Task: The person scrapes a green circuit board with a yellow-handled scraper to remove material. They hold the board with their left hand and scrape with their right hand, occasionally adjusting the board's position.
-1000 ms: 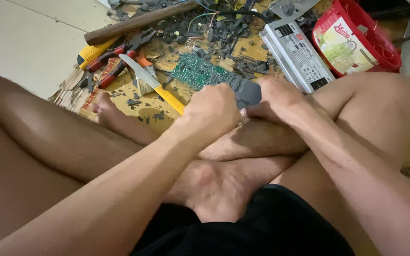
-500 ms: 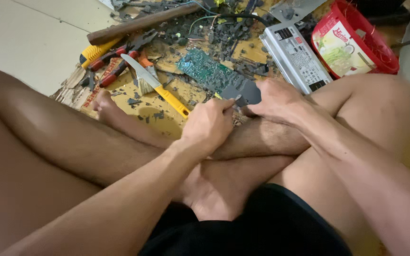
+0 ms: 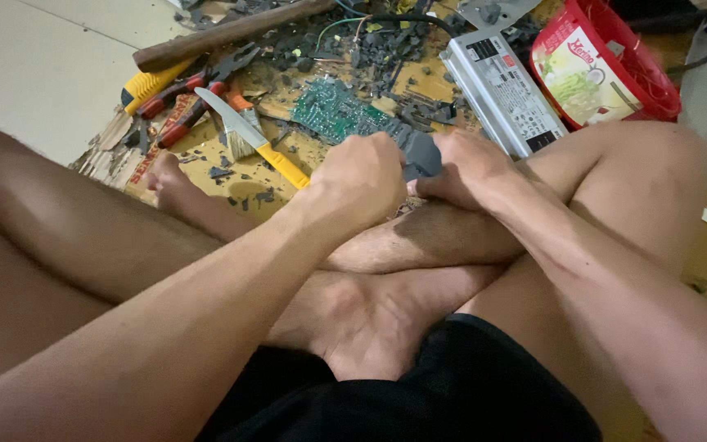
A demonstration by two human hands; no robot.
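Note:
I sit cross-legged on the floor. My left hand (image 3: 362, 182) and my right hand (image 3: 461, 168) both grip a green circuit board (image 3: 333, 110) with a dark grey block (image 3: 424, 152) at its near end, held just above my shins. Both hands close around that grey end, and the fingers hide much of it. The green part of the board sticks out away from me over a sheet of cardboard (image 3: 206, 147).
A yellow-handled knife (image 3: 259, 139) lies left of the hands. Red-handled pliers (image 3: 194, 98), a wooden stick (image 3: 231, 33), a grey metal power supply box (image 3: 501, 90), a red basket (image 3: 607, 65) and several dark broken bits surround them.
The hands moved slightly nearer to me and closer together on the board's grey end; the board shifted with them.

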